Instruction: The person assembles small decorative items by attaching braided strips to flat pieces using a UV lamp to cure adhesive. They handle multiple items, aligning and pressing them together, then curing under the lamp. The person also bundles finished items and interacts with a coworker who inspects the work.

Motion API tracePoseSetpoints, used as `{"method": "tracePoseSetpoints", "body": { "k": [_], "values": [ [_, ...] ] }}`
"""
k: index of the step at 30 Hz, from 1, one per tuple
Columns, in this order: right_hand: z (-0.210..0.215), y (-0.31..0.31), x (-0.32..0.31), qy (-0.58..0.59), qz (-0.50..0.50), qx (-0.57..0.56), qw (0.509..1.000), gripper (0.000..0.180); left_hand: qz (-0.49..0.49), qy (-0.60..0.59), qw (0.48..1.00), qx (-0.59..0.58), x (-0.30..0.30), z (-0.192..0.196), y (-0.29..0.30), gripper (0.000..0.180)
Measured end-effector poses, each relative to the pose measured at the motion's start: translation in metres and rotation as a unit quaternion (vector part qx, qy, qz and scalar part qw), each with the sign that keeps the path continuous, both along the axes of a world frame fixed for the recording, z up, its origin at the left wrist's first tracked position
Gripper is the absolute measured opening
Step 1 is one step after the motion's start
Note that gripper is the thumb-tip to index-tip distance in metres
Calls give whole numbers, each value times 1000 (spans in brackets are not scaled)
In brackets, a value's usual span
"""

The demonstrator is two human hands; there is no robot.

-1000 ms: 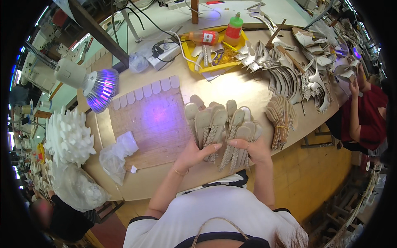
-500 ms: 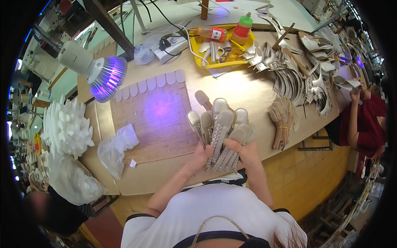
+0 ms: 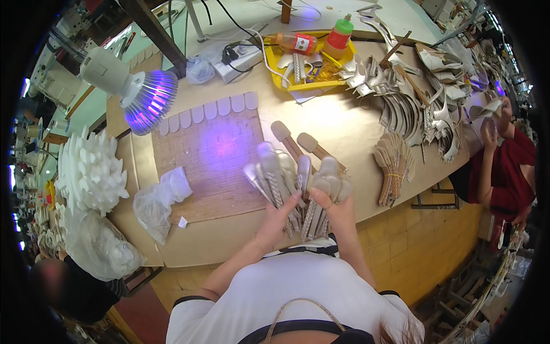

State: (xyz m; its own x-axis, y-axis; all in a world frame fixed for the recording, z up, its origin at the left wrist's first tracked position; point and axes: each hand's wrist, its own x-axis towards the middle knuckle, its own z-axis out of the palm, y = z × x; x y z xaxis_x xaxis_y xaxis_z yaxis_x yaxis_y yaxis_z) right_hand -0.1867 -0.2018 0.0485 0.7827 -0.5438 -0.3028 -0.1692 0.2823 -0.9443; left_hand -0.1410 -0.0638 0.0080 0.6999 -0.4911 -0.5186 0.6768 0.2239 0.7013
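Head view: both hands, left hand (image 3: pixel 279 216) and right hand (image 3: pixel 334 207), clasp a fan of pale insoles (image 3: pixel 298 178) just right of the woven mat (image 3: pixel 212 163), near the table edge (image 3: pixel 229 243).

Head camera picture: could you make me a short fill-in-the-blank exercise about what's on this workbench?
1. Both the left hand and right hand hold a fan of pale ____-shaped pieces.
2. The lamp over the board glows ____.
3. The tray at the bench's far edge is ____.

Missing words: insole; purple; yellow
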Motion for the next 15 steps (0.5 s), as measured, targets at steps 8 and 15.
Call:
{"method": "tracePoseSetpoints", "body": {
  "k": [8,15],
  "values": [
    [4,-37,-13,-120,-54,306,943,49,-54,-172,976,120,34,-3,14,37],
    [10,-16,5,-69,17,259,963,55,-161,-171,972,10,5,17,3,65]
  ]
}}
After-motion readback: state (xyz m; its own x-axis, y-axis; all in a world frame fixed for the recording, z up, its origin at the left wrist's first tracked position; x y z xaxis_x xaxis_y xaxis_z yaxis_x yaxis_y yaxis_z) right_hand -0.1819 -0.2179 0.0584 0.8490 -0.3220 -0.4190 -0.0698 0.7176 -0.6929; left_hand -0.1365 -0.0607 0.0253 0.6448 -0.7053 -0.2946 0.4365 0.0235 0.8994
